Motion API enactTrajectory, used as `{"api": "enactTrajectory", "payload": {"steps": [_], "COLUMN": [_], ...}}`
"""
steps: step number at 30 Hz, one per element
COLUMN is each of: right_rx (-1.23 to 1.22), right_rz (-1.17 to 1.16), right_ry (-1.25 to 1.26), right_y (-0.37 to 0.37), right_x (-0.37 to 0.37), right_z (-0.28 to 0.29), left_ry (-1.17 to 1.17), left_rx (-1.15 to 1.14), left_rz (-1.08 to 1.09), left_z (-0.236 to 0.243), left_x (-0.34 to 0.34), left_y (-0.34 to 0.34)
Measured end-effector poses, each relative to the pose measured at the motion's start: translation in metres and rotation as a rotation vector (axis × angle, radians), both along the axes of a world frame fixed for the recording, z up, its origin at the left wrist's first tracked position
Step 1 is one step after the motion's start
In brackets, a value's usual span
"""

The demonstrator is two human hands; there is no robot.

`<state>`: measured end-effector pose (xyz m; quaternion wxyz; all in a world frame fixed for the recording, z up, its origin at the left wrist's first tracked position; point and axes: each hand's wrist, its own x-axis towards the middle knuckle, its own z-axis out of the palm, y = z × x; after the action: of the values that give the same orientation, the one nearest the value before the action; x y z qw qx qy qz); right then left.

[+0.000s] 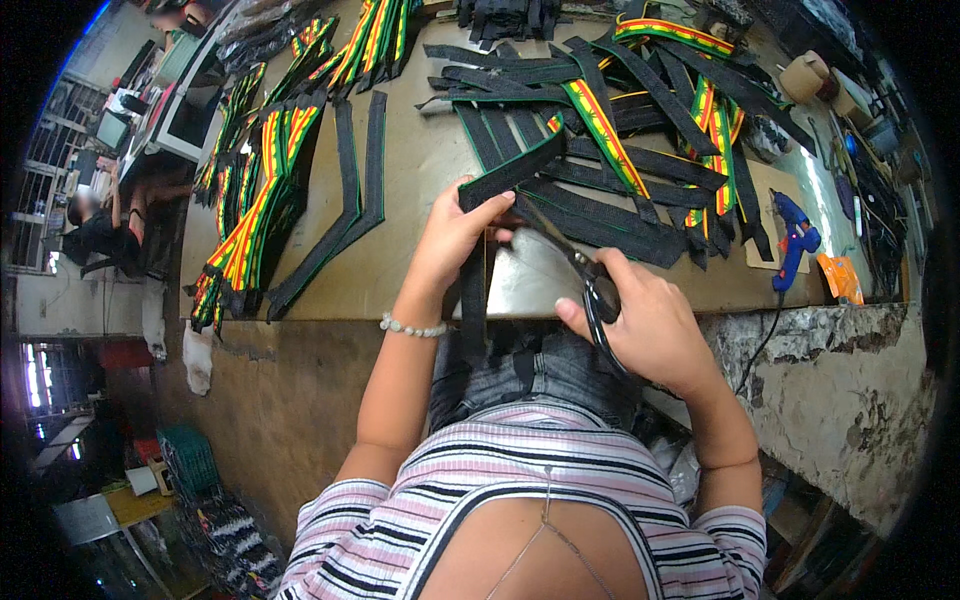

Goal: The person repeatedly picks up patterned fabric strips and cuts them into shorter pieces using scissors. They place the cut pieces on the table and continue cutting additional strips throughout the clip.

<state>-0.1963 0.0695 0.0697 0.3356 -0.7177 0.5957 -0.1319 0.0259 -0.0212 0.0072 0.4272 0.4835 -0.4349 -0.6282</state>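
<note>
My left hand, with a beaded bracelet at its wrist, pinches a black strap with a green edge. One part of this strap slants up to the right, and another hangs down past the table's front edge. In my right hand is a pair of scissors with black handles, its blades pointing up and left towards the strap at my left fingers. Whether the blades touch the strap I cannot tell. Just beyond my hands lies a loose heap of black straps, some showing red, yellow and green striped faces.
Bundled striped straps lie at the table's left, beside two bent black straps. At right are a blue glue gun on cardboard, its cord hanging over the edge, and an orange packet. Another person is at the far left.
</note>
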Motion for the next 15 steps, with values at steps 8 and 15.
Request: {"api": "enactTrajectory", "payload": {"steps": [8,15], "right_rx": [0.066,-0.099], "right_rz": [0.002,-0.003], "right_ry": [0.137,0.098], "right_y": [-0.017,-0.020], "right_x": [0.009,0.013], "right_z": [-0.008,-0.025], "left_ry": [0.394,0.590], "left_rx": [0.049,0.095], "left_rz": [0.094,0.166], "left_z": [-0.006,-0.017], "left_x": [-0.002,-0.002], "left_y": [0.023,0.023]}}
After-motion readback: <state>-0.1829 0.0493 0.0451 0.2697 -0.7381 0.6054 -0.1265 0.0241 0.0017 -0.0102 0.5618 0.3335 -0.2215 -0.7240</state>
